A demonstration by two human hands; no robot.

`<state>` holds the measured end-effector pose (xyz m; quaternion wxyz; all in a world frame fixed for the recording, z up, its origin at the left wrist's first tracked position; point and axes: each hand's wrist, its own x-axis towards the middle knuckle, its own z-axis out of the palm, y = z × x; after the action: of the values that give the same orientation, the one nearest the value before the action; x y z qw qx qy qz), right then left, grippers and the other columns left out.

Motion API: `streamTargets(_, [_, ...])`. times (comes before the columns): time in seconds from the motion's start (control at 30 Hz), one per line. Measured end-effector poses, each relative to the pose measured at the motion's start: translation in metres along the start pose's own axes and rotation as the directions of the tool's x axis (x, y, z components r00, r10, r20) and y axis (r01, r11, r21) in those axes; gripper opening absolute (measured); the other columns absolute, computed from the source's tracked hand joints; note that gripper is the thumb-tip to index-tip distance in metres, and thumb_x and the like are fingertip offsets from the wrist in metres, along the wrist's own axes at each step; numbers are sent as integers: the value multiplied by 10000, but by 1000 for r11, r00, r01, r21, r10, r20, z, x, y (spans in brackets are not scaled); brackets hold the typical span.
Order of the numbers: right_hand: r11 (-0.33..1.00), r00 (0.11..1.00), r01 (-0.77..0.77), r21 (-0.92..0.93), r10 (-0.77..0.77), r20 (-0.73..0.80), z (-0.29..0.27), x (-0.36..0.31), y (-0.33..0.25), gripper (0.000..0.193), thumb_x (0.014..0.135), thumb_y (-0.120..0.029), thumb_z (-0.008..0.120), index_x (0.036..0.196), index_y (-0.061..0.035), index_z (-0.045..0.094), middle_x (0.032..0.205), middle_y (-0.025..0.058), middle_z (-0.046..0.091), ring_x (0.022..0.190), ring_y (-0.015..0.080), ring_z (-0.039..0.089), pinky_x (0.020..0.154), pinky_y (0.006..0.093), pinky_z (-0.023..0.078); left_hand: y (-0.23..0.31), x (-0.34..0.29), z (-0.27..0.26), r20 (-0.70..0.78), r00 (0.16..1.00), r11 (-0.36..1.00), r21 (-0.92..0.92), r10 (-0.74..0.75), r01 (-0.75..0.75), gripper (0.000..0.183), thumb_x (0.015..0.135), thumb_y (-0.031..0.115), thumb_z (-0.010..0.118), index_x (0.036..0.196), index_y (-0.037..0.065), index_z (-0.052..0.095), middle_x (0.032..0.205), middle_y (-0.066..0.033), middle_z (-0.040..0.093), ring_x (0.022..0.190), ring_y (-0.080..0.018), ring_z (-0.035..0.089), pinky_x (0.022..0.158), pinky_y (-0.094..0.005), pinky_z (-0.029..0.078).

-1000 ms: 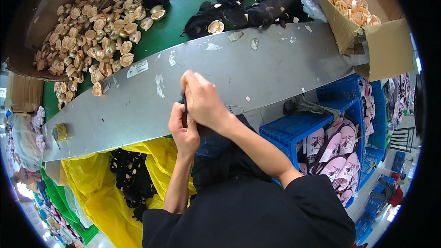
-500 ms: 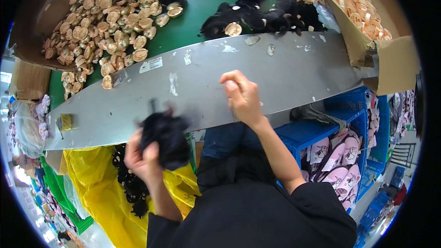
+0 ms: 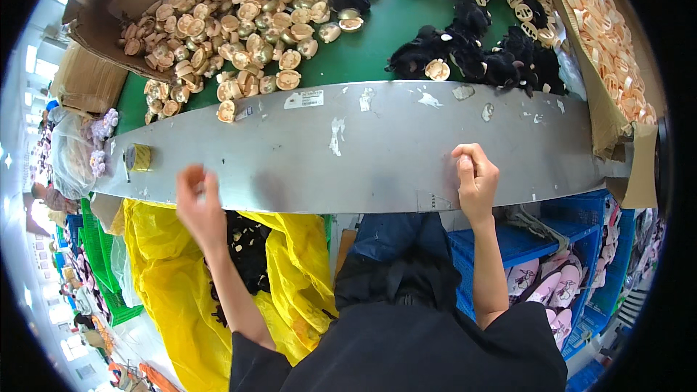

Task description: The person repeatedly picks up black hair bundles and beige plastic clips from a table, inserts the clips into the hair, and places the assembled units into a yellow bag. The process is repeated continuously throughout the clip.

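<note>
My left hand (image 3: 202,207) is lifted over the left front edge of the grey metal work surface (image 3: 305,167). Motion smears it; thumb and fingers look apart, with no black piece in them. Below it, an open yellow plastic bag (image 3: 163,276) holds black fuzzy pieces (image 3: 249,250). My right hand (image 3: 477,183) is closed above the right part of the metal surface. Its fingers curl inward, and whatever they may hold is hidden. More black fuzzy pieces (image 3: 501,65) lie heaped beyond it on the green table top (image 3: 363,51), some with pale plastic parts among them.
Round beige and gold plastic parts (image 3: 247,29) spill from a cardboard box (image 3: 98,25) at the far left. Another box (image 3: 606,94), far right, holds pale orange plastic rings (image 3: 599,36). A yellow tape roll (image 3: 138,157) stands left. Blue crates (image 3: 523,243) with pink slippers (image 3: 566,287) are below right.
The black fuzzy piece has left my left hand, which has moved left. My right hand stays closed and appears farther right. The whole view has shifted.
</note>
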<state>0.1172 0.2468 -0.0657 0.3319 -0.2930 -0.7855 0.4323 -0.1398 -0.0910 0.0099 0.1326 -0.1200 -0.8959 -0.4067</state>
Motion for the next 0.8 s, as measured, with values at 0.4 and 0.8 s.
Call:
streamTargets(0.4, [995,998,-57,81,57,3,3,-2,-15,172,977,-134,542,928,-25,666,667,29,524,572,111,439,541,289,351,-31,92,90,219,971,961,230,101,-152,631,792,227,838,1315,11,559,1139,-164,718,983,-333,684,876,-447,526])
streamTargets(0.8, [133,901,-406,904,222,372,26,-12,-27,461,1045,-342,598,1394,-69,470,1087,141,599,815,145,606,695,298,536,173,-43,136,402,570,695,-486,716,-529,696,787,216,843,1372,-4,537,1325,-196,586,1234,-372,555,1034,-448,443])
